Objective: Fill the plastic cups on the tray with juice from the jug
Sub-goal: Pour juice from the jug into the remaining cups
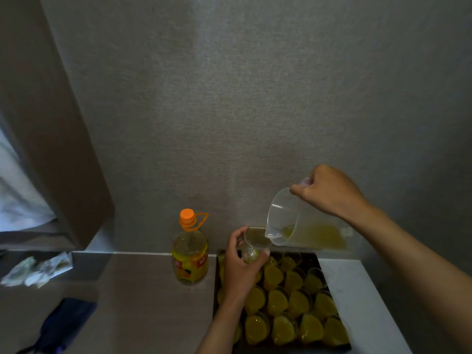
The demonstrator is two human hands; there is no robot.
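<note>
The right hand (329, 191) grips the handle of the translucent plastic jug (301, 221), fingers curled round it, and holds the jug tilted steeply with its spout down toward the left. A shallow pool of yellow juice (321, 235) lies along the jug's lower wall. The left hand (241, 264) holds one clear plastic cup (252, 245) lifted above the far edge of the dark rectangular tray (313, 256), fingers and thumb wrapped round the cup wall. The cup rim sits just under the spout; only a trace of liquid shows at its bottom

Most other plastic cups (278, 302) on the tray are already filled with yellow juice and stand packed rim to rim

Risks, as judged from this position:
- The jug is nearly empty; a steeper tilt could release the remainder in a surge and overshoot the cup
- The thin cup wall may buckle under a firm squeeze and spill
- Returning the cup among tightly packed neighbours could knock one over

Clearances: the wall stands close behind the jug, limiting rearward travel. A capped plastic bottle with an orange lid (190, 254) stands just beside the tray's left edge. The white counter surface (357, 297) borders the tray on the right and offers set-down room
</note>
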